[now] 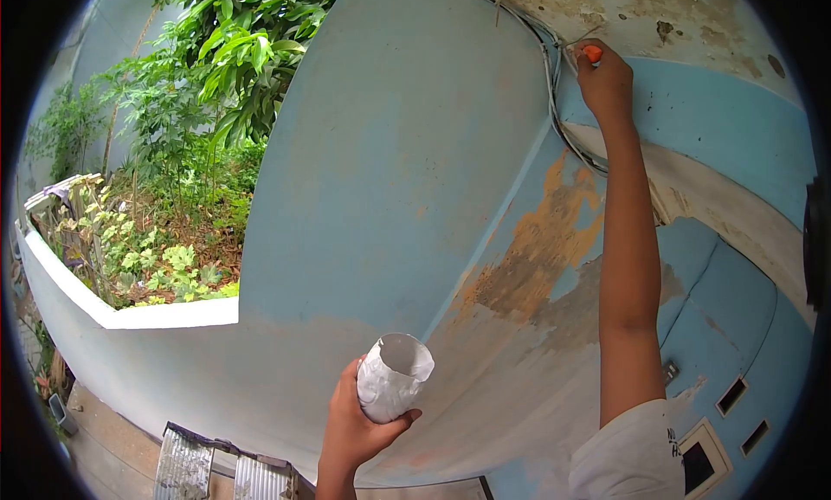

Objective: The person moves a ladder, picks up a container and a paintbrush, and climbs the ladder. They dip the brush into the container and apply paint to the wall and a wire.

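My left hand (pixel 368 426) is wrapped round a white paint-coated cup (pixel 391 380), held upright at the lower middle; its inside looks greyish. High at the upper right, my right hand (pixel 603 77) grips a small orange object (pixel 593 53), with a thin light piece beside it. That hand is by the corner where the blue wall (pixel 407 154) meets the stained ceiling (pixel 692 24). A bundle of cables (pixel 554 93) runs down the corner just left of my right hand. Whether the orange object touches the wall is unclear.
Peeling brown patches (pixel 528 258) mark the wall below the cables. Leafy plants (pixel 173 180) grow behind a white ledge (pixel 164 316) at the left. Corrugated metal pieces (pixel 183 464) stand at the bottom left. Wall sockets (pixel 731 396) are at the lower right.
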`<action>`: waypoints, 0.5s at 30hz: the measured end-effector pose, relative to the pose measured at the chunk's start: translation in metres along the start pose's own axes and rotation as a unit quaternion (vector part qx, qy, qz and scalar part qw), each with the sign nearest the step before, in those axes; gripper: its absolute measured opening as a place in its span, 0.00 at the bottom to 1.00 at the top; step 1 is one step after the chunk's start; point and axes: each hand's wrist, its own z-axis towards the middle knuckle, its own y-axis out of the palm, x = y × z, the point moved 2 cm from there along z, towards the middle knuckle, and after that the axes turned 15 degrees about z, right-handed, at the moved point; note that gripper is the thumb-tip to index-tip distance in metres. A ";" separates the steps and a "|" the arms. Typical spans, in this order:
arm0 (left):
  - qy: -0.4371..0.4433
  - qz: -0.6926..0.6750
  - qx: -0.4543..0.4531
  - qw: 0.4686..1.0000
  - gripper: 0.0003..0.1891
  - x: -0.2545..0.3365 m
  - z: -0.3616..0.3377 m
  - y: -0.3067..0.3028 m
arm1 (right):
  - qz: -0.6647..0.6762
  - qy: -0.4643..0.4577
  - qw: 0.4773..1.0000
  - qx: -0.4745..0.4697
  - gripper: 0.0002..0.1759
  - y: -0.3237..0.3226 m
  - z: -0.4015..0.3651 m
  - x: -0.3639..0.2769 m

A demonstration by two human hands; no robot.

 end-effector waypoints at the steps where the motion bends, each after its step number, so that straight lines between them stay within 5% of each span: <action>1: 0.001 -0.003 0.001 1.000 0.52 0.001 0.000 0.000 | 0.002 -0.001 1.000 -0.001 0.09 -0.001 -0.001 -0.001; 4: -0.001 -0.008 0.007 1.000 0.52 0.002 -0.002 -0.002 | -0.013 0.026 0.998 -0.050 0.09 -0.010 0.006 0.004; 6: 0.002 -0.010 0.007 1.000 0.52 0.002 0.000 -0.002 | 0.101 0.165 0.980 -0.045 0.09 -0.027 0.021 0.009; 10: 0.002 -0.012 0.005 1.000 0.52 0.001 0.001 -0.001 | 0.017 0.007 1.000 0.022 0.08 -0.014 0.009 -0.004; 14: 0.003 -0.013 0.002 1.000 0.52 -0.001 0.000 0.000 | 0.051 0.004 0.996 -0.070 0.07 -0.001 -0.023 0.007; 15: 0.004 -0.014 0.004 1.000 0.52 0.000 0.000 0.000 | 0.046 0.074 0.992 -0.095 0.07 -0.008 -0.027 -0.004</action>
